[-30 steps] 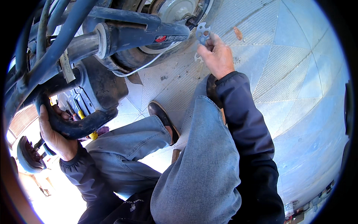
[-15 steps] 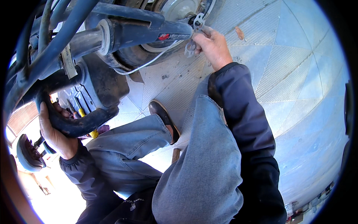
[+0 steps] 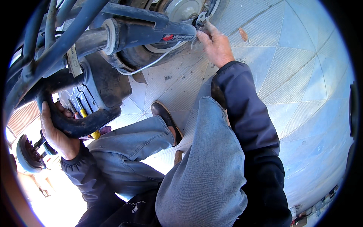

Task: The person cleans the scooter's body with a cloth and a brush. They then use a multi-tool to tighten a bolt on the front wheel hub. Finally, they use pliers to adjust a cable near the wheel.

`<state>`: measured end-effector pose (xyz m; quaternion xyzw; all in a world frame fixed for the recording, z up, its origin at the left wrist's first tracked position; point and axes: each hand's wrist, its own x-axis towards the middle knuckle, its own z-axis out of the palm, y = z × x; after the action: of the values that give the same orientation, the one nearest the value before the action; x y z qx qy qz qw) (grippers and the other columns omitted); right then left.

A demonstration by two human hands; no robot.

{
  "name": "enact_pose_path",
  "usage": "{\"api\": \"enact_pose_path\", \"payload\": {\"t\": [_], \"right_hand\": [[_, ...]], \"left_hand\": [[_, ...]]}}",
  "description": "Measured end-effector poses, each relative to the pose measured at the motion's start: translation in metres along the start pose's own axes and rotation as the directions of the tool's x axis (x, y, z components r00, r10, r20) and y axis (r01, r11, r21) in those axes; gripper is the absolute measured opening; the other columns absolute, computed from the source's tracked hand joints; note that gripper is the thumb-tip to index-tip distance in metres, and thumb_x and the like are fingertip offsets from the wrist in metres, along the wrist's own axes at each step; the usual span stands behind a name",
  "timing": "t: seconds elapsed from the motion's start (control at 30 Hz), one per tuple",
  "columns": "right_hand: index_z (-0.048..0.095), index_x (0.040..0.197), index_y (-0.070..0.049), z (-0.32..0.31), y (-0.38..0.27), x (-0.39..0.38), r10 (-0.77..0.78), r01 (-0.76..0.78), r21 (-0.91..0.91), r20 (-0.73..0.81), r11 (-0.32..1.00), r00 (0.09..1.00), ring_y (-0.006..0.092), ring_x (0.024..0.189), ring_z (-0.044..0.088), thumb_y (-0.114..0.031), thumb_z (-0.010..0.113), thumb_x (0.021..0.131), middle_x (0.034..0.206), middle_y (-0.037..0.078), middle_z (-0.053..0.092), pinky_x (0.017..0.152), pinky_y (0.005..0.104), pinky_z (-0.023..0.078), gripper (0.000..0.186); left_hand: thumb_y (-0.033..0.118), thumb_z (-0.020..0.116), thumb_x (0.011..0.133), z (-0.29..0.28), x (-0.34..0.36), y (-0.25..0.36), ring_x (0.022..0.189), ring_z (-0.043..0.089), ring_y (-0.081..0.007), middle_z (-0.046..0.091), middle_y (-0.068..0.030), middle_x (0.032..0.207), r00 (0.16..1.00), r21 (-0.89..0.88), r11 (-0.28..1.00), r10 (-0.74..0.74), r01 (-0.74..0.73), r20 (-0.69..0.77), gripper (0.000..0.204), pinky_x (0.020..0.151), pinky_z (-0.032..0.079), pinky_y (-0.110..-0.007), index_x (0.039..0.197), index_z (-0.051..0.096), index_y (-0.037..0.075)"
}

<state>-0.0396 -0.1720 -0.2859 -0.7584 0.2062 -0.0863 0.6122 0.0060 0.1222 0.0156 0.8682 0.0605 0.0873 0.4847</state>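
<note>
At the far end, my right hand is closed with thumb and fingers on a flat silver wrench with cut-out holes. The wrench head lies against the dark axle nut at the lower end of a blue-black fork leg, beside the wheel. Most of the wrench's other end is hidden by my hand. My left hand grips a thick black curved tube on the left, its fingers wrapped behind it.
A thin grey cable loops below the fork. Yellow-handled screwdrivers lie beyond the curved tube. Frame tubes cross the upper left. A pedal stands out at the far left. A brown leaf-like scrap lies on the tiled floor.
My right hand has turned slightly upward with the wrench, and the wrench's lower end has swung mostly out of sight. The fork has shifted slightly right. My left hand keeps its grip.
</note>
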Motion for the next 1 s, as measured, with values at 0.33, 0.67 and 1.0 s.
{"api": "enact_pose_path", "payload": {"t": [0.33, 0.67, 1.0], "right_hand": [[0.06, 0.119, -0.001, -0.006, 0.011, 0.011, -0.14, 0.14, -0.089, 0.007, 0.986, 0.99, 0.0377, 0.097, 0.062, -0.028, 0.062, 0.089, 0.108, 0.019, 0.065, 0.083, 0.0413, 0.048, 0.04], [0.062, 0.114, -0.004, 0.014, 0.007, 0.001, -0.111, 0.063, -0.277, -0.161, 0.959, 0.981, 0.0367, 0.093, 0.062, -0.034, 0.064, 0.083, 0.1, 0.015, 0.063, 0.08, 0.0449, 0.049, 0.043], [0.058, 0.101, 0.003, 0.04, 0.001, 0.007, 0.082, -0.122, -0.298, -0.144, 0.947, 0.986, 0.0407, 0.095, 0.061, -0.03, 0.065, 0.08, 0.102, 0.024, 0.062, 0.083, 0.0467, 0.048, 0.04]], "left_hand": [[0.041, 0.059, 0.092, -0.004, 0.003, -0.003, 0.062, 0.059, -0.0099, 0.061, -0.0044, 0.077, 1.0, 0.003, 1.0, -0.008, 0.008, 0.027, 0.043, 0.058, 0.05, -0.02, 0.11, 0.058, 0.002], [0.039, 0.059, 0.092, 0.0, 0.002, -0.003, 0.062, 0.059, -0.0095, 0.061, -0.004, 0.077, 1.0, -0.012, 1.0, 0.016, -0.016, -0.002, 0.043, 0.057, 0.05, -0.02, 0.113, 0.057, 0.001], [0.04, 0.06, 0.091, -0.002, 0.003, -0.005, 0.064, 0.06, -0.01, 0.062, -0.0042, 0.079, 1.0, -0.025, 1.0, 0.004, -0.004, -0.011, 0.043, 0.059, 0.05, -0.019, 0.113, 0.057, 0.003]]}}
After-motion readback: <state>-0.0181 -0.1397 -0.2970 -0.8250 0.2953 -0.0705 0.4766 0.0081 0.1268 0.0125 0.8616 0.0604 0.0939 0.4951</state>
